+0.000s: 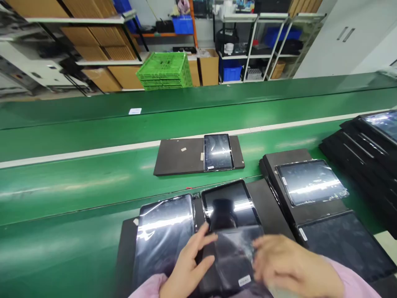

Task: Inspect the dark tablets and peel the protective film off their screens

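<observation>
A black tablet screen point(229, 205) lies on a dark foam board point(268, 198) in front of me. Over its near end spreads a clear plastic film point(234, 252) with a small white label; whether the film is still stuck to the screen, I cannot tell. My left hand point(192, 258) rests at the film's left edge, fingers apart. At the right edge my right hand point(279, 263) has its fingers curled against the film, blurred by motion. Left of them is another tablet screen point(166, 231) under shiny wrinkled film.
A board with a smaller screen point(218, 152) sits on the green conveyor point(93, 182). On the right are two more screens, one light point(312, 182) and one dark point(350, 244), beside a stack of black trays point(362, 153). Green crates point(164, 70) and shelves stand behind.
</observation>
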`<state>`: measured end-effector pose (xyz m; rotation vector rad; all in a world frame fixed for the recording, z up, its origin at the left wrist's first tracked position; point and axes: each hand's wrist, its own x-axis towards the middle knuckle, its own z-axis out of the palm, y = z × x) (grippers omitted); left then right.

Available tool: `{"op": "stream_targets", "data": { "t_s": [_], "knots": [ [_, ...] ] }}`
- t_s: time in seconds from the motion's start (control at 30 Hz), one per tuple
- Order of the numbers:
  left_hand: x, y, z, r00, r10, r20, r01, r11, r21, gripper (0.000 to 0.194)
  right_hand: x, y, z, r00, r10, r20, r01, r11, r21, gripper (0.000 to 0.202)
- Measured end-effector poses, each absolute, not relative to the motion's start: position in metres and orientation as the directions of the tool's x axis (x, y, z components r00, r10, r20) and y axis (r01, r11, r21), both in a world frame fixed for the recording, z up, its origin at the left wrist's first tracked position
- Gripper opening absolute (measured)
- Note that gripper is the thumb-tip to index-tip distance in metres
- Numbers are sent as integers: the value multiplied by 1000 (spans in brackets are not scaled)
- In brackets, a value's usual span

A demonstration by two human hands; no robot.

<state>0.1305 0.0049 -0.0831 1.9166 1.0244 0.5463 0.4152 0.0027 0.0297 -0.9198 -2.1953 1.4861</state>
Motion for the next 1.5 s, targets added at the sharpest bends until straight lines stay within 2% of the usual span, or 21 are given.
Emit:
{"op": "stream_targets", "data": {
  "t_s": [0.03,0.07,0.13,0.17,0.23,0.3,0.33,0.37,0.43,0.53,0.63,0.73,0.83,0.9,0.97,1.0,1.1,1.2,1.27,1.37,1.5],
  "knots": [
    [129,8,-79,657,754,-18,413,-339,845,40,421,-9,35,-763,640,-93,261,173,-950,22],
    [127,10,-74,731,682,-25,383,-379,842,25,428,-19,35,-741,666,-79,211,120,-970,21],
    [122,12,-69,788,614,-51,356,-386,851,16,440,-33,19,-545,838,-35,242,117,-963,24],
    [120,12,-68,777,626,-65,360,-357,862,15,445,-38,6,-394,919,16,337,161,-928,27],
    [116,11,-70,726,683,-85,374,-288,881,16,448,-45,-21,-212,964,162,637,262,-725,34],
    [115,11,-75,661,742,-110,404,-228,886,36,443,-52,-41,-261,928,265,799,361,-481,39],
    [116,13,-77,633,765,-119,425,-215,879,49,438,-55,-47,-311,905,289,813,411,-413,39],
    [119,17,-79,609,785,-114,447,-222,866,60,432,-58,-51,-353,885,304,800,453,-392,39],
    [128,31,-82,562,825,-55,505,-290,813,72,419,-62,-53,-412,854,319,735,518,-437,38],
    [141,64,-85,524,849,71,615,-435,657,72,410,-64,-52,-481,822,305,669,569,-479,38],
    [145,91,-87,635,768,84,643,-586,494,55,412,-54,-53,-524,816,242,736,577,-354,34],
    [142,100,-88,692,719,58,634,-645,426,51,419,-30,-55,-486,837,250,804,541,-248,9],
    [139,99,-86,690,723,35,647,-637,420,56,420,8,-58,-364,878,310,809,463,-361,18],
    [139,99,-86,685,728,20,652,-626,428,57,418,36,-58,-131,940,315,771,296,-563,18],
    [139,101,-85,677,736,4,654,-603,456,59,417,59,-56,180,957,227,627,67,-776,21],
    [139,103,-85,671,741,0,652,-590,476,61,417,67,-54,272,947,173,544,-3,-839,22],
    [138,108,-85,680,733,4,625,-583,520,59,421,74,-45,306,949,72,387,-55,-920,35],
    [139,100,-84,738,674,31,583,-660,473,48,429,58,-37,313,935,-165,370,-280,-886,56],
    [141,79,-83,761,645,66,577,-720,385,45,429,44,-34,362,882,-302,451,-450,-771,47],
    [145,28,-82,802,587,115,544,-796,266,38,413,26,-37,426,848,-315,577,-523,-628,30],
    [148,-27,-84,854,509,106,466,-840,278,37,383,15,-42,457,842,-286,617,-532,-579,42]
  ]
}}
